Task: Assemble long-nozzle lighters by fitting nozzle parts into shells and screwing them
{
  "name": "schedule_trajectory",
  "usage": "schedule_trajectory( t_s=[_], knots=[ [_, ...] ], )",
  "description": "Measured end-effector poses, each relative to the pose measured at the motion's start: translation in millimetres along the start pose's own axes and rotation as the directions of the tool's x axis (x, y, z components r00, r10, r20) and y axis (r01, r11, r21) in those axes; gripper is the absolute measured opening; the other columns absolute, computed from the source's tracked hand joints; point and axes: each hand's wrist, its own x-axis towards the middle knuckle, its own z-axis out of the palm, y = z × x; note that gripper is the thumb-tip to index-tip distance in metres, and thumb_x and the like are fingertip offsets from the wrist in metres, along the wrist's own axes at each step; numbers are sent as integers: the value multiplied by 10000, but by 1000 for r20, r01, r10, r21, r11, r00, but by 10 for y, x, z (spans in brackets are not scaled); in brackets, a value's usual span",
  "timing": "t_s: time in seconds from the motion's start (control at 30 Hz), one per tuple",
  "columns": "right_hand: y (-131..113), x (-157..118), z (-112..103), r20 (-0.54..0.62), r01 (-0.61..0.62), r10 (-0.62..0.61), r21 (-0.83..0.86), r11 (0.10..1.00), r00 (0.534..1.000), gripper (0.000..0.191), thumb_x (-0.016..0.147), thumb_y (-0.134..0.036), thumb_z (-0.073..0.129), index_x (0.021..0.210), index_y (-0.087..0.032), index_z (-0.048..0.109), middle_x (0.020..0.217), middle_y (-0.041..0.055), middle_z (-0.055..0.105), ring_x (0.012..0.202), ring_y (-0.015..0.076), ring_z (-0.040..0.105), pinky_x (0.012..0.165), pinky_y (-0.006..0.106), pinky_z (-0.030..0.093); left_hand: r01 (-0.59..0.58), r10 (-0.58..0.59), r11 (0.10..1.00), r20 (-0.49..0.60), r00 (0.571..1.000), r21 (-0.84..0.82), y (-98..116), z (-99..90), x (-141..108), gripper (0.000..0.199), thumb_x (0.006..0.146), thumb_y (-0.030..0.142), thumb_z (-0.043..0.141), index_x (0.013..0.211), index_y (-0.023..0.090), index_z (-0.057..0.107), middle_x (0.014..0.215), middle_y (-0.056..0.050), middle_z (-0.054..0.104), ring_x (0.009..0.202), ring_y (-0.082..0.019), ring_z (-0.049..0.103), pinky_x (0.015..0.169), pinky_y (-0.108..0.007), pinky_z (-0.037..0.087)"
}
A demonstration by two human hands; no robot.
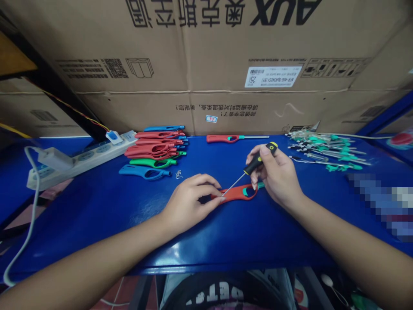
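Note:
In the middle of the blue table lies a red long-nosed lighter (238, 193) with a green trigger. My left hand (194, 199) is closed on the handle end of it, thumb and fingers pinching there. My right hand (278, 174) grips a yellow-and-black screwdriver (253, 164), held at a slant. The screwdriver's tip meets the red handle close to my left fingertips. Whether a screw sits under the tip is too small to tell. The lighter's nose end is partly hidden by my right hand.
Red, green and blue lighter shells (151, 148) are piled at the left, with tiny screws (179, 174) beside them. Another red lighter (222, 138) lies at the back. Green-and-metal lighter inner parts (335, 150) sit right. A white power strip (87, 157) stands left; a cardboard box (193, 77) rises behind.

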Motion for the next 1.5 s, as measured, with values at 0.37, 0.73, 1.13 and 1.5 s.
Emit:
schedule_trajectory(
  t_s=[0.37,0.73,1.13,1.5],
  knots=[
    [-394,-181,306,123,282,-259,-235,930,958,381,765,-264,818,1109,-302,658,884,8,674,584,128,633,478,251,536,-62,62,997,2,998,52,12,37,-33,98,911,211,661,857,209,742,1001,-55,719,925,-198,664,865,-376,526],
    [-255,-220,266,302,355,-273,-264,897,913,635,781,-200,774,1356,-355,553,1055,37,676,835,213,691,644,339,608,-24,19,997,-62,998,-75,60,22,-15,8,858,203,717,853,201,722,986,-36,728,919,-177,666,875,-327,513],
    [-25,-238,233,212,444,-395,-294,846,894,642,801,-206,753,1366,-374,497,950,36,680,814,241,694,645,405,614,51,-79,990,220,972,131,60,-12,2,384,821,210,712,1194,187,623,1081,-66,722,949,-250,634,861,-388,502],
    [78,-257,176,236,558,-505,-340,757,830,654,764,-195,775,1327,-381,499,1297,68,612,920,264,721,667,413,632,66,-73,997,197,978,44,45,31,-9,322,806,133,692,1120,186,643,1029,-57,719,929,-229,642,865,-364,517]
  ],
)
